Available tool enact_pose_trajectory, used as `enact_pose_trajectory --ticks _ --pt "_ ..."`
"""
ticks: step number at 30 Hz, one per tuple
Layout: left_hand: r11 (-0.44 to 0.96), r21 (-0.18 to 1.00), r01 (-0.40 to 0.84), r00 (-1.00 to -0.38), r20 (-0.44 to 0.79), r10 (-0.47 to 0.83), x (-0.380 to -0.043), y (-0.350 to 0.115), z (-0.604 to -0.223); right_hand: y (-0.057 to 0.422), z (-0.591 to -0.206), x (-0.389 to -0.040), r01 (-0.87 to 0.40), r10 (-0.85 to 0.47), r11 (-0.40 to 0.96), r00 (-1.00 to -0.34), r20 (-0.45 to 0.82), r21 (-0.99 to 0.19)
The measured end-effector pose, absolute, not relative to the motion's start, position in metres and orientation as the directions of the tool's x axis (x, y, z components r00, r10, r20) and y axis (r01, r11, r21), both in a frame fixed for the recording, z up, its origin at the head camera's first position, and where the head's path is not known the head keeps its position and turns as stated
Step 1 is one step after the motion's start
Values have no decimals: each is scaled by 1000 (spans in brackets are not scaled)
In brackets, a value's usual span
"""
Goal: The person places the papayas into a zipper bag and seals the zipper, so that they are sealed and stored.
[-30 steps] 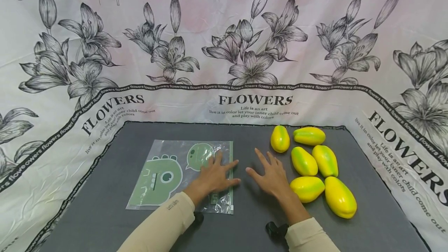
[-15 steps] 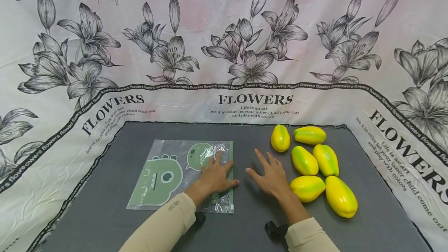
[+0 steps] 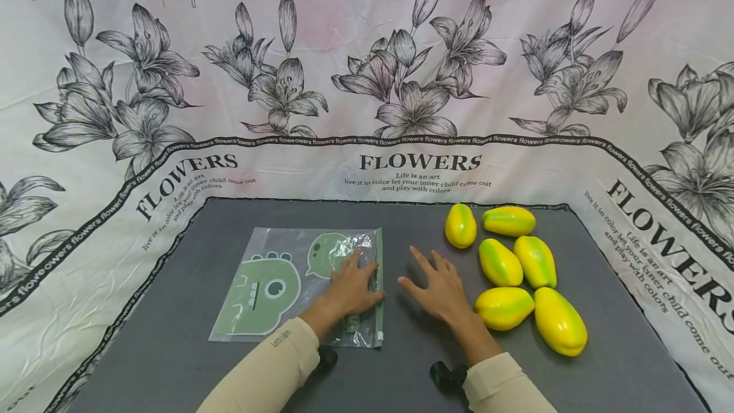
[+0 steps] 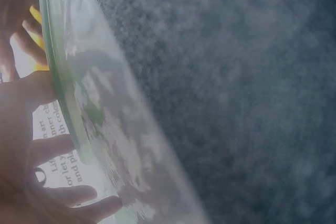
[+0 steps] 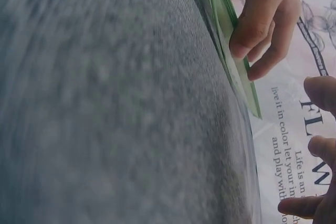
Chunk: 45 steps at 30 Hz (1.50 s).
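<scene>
A clear zip bag (image 3: 260, 298) with green cartoon monster prints lies on the grey table, its green zip strip (image 3: 379, 273) on the right side. My left hand (image 3: 351, 285) is over the bag's right part, fingers spread loosely, with thumb and fingertips at the zip strip. In the right wrist view, that strip stands slightly raised beside the left hand (image 5: 262, 19). My right hand (image 3: 437, 285) hovers between the bag and the fruits, its fingers spread and holding nothing. Several yellow fruits with green streaks, papaya-like (image 3: 501, 262), lie right of it.
The grey table (image 3: 172, 362) is bordered by a white flower-print cloth (image 3: 309, 171) at the back and sides. Black wrist devices (image 3: 447, 376) sit under both cream sleeves (image 3: 269, 362).
The left hand's fingers have drawn closer together at the bag's zip edge. My right hand has shifted slightly left. The bag and fruits stay in place.
</scene>
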<state>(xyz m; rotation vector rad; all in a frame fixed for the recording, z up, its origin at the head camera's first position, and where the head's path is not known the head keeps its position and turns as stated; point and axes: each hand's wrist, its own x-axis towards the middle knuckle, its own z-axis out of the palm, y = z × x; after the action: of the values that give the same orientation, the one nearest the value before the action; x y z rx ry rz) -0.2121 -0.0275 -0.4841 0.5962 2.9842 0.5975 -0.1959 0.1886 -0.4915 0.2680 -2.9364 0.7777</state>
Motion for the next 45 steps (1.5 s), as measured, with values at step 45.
enact_pose_trajectory --ticks 45 --pt "853 327 408 -912 95 400 -214 -29 -481 159 -499 -206 -381 -416 843 -909 -12 -380"
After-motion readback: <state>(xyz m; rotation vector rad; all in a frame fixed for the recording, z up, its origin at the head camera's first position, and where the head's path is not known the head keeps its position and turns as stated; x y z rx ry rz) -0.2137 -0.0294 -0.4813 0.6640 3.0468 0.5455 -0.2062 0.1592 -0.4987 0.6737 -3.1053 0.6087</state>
